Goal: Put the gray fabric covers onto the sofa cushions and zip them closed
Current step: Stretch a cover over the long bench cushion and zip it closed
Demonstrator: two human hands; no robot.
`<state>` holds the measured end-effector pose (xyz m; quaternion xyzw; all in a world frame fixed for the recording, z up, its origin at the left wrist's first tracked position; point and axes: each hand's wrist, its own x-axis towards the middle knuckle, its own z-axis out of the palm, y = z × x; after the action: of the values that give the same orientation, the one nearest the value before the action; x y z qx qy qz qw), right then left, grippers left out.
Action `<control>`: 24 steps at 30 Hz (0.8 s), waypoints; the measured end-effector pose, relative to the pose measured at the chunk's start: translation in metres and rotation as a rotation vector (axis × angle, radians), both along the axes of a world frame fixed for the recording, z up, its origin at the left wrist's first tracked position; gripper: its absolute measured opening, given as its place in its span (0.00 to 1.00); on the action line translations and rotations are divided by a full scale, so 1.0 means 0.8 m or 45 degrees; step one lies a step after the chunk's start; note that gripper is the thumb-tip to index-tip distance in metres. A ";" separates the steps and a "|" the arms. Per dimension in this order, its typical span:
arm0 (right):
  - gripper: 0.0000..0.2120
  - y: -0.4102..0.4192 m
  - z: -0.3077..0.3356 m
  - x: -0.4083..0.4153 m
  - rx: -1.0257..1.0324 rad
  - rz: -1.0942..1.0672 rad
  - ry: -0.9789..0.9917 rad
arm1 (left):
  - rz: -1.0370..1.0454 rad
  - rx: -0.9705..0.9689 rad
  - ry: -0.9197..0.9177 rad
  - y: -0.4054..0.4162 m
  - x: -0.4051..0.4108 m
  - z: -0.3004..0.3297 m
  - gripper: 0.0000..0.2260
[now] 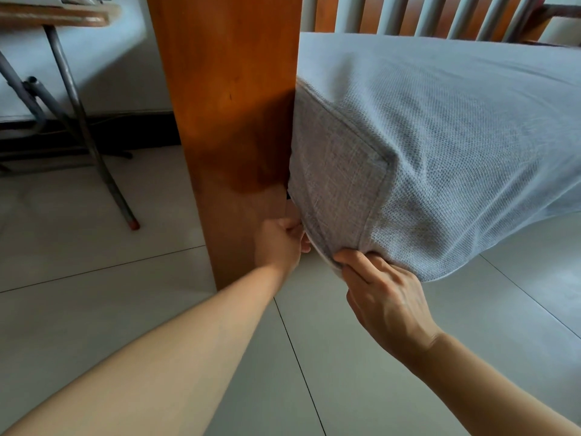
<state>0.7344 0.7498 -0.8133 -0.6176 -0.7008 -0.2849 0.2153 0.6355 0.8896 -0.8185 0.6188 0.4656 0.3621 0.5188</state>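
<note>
Gripping the lower corner of a gray-covered sofa cushion (440, 136) with both hands, beside a wooden sofa arm panel (232, 121).

The right hand (386, 297) comes up from below, fingers curled and thumb pressed in, pinching the gray fabric cover (339, 184) at its bottom corner seam. The left hand (279, 243) reaches forward on an outstretched bare forearm, fingers curled at the cover's lower edge just where the cushion meets the wooden panel; what exactly those fingertips pinch is hidden behind the fabric. The cushion juts forward past the panel, its corner hanging over the pale tiled floor (314, 357). A folding table with metal legs (78, 105) stands well apart on the left.
</note>
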 end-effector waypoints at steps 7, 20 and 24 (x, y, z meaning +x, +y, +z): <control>0.22 -0.001 -0.003 -0.002 -0.020 -0.070 0.095 | -0.230 0.698 0.440 -0.043 -0.028 -0.022 0.10; 0.06 -0.019 -0.004 -0.005 0.092 -0.381 0.256 | -0.431 0.432 0.280 -0.093 -0.029 -0.010 0.14; 0.08 -0.017 -0.010 -0.011 0.080 -0.429 0.378 | -0.173 -0.705 -0.158 -0.080 -0.009 0.014 0.09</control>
<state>0.7254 0.7359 -0.8214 -0.7540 -0.5392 -0.2445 0.2845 0.6286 0.8260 -0.8072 0.4601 0.4717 0.2229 0.7184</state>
